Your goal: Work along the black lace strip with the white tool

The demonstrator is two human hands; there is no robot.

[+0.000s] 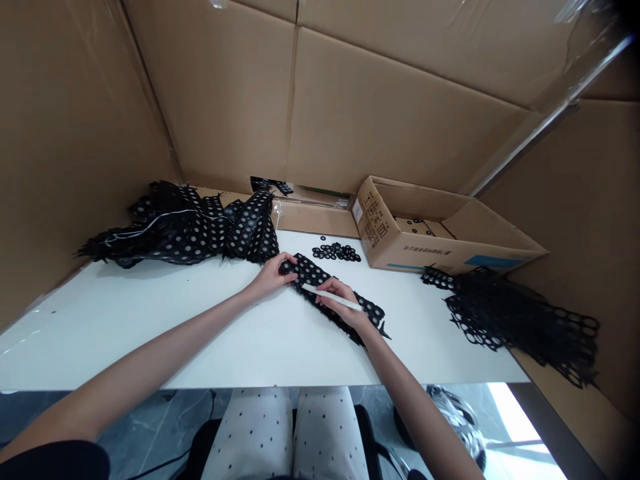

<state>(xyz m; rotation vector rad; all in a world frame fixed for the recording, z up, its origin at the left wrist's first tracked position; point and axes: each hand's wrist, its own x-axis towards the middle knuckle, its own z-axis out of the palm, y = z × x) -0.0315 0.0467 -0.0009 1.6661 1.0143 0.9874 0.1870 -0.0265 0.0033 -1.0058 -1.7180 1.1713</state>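
A black strip with rows of round, light-centred spots [314,273] lies slantwise on the white table. At its upper left end, my left hand [274,275] is closed on the strip's edge, thumb and fingers pinching it. My right hand [344,300] grips a white pen-like tool [330,295], its tip pointing left and touching or just above the strip; I cannot tell which. Behind the strip lies a loose heap of small black rings [336,251], with a single ring [323,238] apart from it.
A large pile of spotted black sheets [190,227], tied with white string, lies at the left. An open cardboard box [425,253] with some black rings inside stands back right. Black sheets full of holes [520,313] hang over the table's right edge. Cardboard walls [380,107] enclose the white table [215,353].
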